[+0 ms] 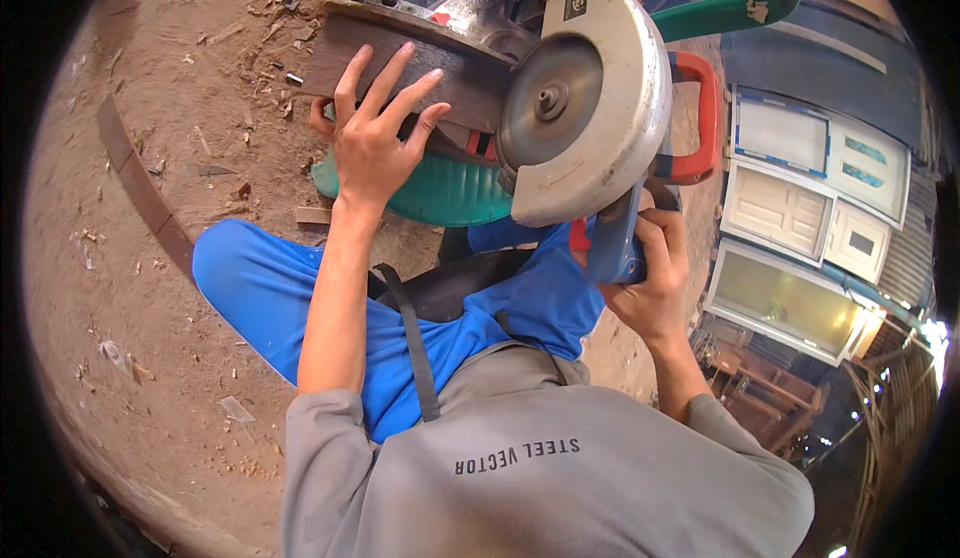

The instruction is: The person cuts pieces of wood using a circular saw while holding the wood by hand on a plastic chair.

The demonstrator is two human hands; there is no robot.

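Note:
A miter saw with a pale grey blade guard [630, 88] stands in front of me, its round metal disc [550, 98] showing in the guard's opening. My left hand [375, 148] lies with fingers spread across a dark brown wooden board [455, 78], which rests on edge along the saw's fence. The fingertips touch the board's near face, left of the disc. Wrapped around the saw's blue handle [612, 243] are the fingers of my right hand [655, 268]. A red part shows on the handle's left side. The board's right end is hidden behind the guard.
A red loop handle [705, 118] and a green bar [740, 13] stick out right of the guard. Below the saw is a green plastic stool [450, 193]. Wood scraps litter the dirt floor [150, 278]. Framed door panels [780, 218] stand at the right.

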